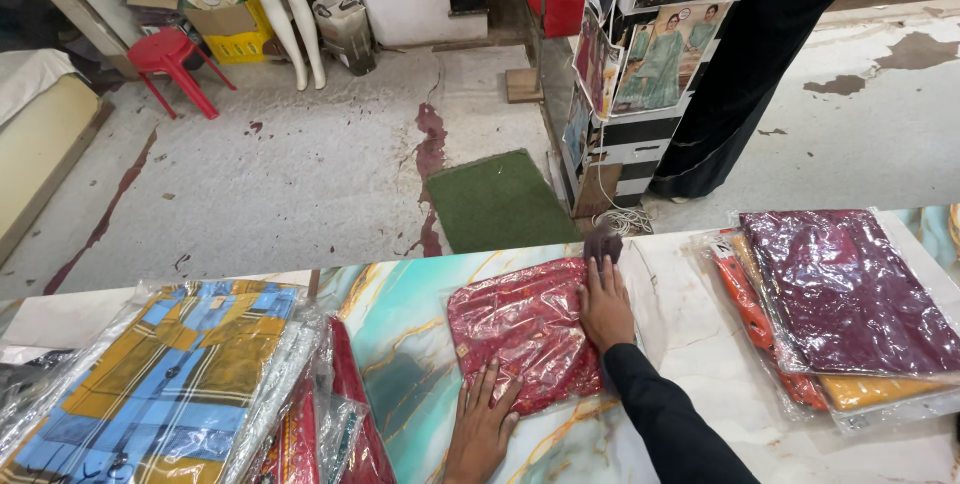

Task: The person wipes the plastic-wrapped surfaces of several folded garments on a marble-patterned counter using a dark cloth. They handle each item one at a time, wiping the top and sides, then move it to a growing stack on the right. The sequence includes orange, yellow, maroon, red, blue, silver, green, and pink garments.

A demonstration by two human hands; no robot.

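A red patterned garment sealed in a clear plastic bag (520,329) lies flat on the marble-look counter (400,314). My left hand (482,422) presses its near left corner with fingers spread. My right hand (606,304), in a black sleeve, lies flat on the packet's right edge. A small dark purple cloth (603,242) sits just beyond my right fingertips. Neither hand grips anything.
A stack of bagged garments, maroon on top (845,289) over orange ones, lies at the right. A blue and yellow checked packet (165,379) and red packets (345,414) lie at the left. Beyond the counter are a green mat (497,199), a display rack (640,64) and a red stool (165,54).
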